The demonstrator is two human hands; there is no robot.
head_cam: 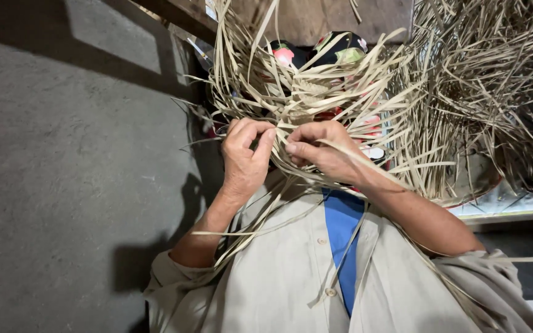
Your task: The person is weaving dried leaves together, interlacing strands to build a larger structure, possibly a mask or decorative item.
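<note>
Where flat dry straw strips (316,92) tangle — left hand (245,154), right hand (322,151) pinch.

shirt: a pale beige button-up (291,271), worn open down the front, loose and creased
buttons: two small round pale ones (322,241) along the shirt's front edge, one above the other
undershirt: a bright blue layer (342,240) showing as a narrow strip between the open shirt fronts
sleeves: beige, pushed up in bunched folds at both elbows, one at the near left (168,271), one at the near right (495,277)
forearms: bare below the rolled sleeves
hands: bare, with no rings, watch or gloves to be seen
</note>
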